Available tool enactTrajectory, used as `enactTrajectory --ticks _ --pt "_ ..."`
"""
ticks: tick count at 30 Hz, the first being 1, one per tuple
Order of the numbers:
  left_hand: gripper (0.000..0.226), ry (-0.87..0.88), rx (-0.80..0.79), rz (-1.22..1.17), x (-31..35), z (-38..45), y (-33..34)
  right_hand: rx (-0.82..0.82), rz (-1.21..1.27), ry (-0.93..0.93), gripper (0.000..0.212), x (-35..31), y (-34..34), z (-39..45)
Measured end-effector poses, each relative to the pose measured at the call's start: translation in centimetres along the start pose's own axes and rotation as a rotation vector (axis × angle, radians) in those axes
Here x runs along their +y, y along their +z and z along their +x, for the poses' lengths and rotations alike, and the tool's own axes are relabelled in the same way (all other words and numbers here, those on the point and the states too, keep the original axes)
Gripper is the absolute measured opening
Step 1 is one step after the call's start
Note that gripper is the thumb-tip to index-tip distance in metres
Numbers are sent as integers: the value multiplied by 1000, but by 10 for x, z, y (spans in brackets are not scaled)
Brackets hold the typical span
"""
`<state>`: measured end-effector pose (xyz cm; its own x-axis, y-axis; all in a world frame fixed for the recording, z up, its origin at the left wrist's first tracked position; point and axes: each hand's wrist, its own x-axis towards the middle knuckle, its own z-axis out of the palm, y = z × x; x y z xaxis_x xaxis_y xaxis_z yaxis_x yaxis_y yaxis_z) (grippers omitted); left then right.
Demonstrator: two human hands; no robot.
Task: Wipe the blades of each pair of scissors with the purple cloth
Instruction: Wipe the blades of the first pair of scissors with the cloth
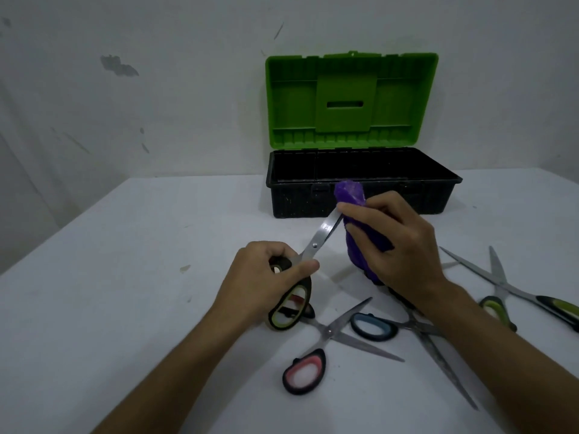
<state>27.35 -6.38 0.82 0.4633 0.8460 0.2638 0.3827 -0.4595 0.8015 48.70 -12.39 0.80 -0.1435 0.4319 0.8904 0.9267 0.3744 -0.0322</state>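
Observation:
My left hand [266,277] grips the black and yellow-green handles of a pair of scissors [319,238], whose closed blades point up and to the right. My right hand [391,242] holds the bunched purple cloth [352,195] wrapped over the tips of those blades, thumb on the blade. On the table lie other scissors: a pink-handled pair [329,336], open, a blue-handled pair [416,332], open and partly under my right forearm, and a green-handled pair [513,292], open, at the right.
A toolbox [360,195] with a black base and an upright green lid [351,98] stands open at the back of the white table [141,245], against the wall. Its inside looks dark.

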Motion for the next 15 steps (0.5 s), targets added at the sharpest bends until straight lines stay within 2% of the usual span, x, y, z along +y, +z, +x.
enactTrajectory --ticks 4,10,15 --pt "26 -21 16 -107 2 1 0 20 -37 -3 41 -3 1 -2" --pt "28 13 46 -20 1 -1 1 -128 -51 -127 40 -5 10 -6" --pt "31 62 66 32 -3 0 -3 -63 -105 40 33 8 4 2"
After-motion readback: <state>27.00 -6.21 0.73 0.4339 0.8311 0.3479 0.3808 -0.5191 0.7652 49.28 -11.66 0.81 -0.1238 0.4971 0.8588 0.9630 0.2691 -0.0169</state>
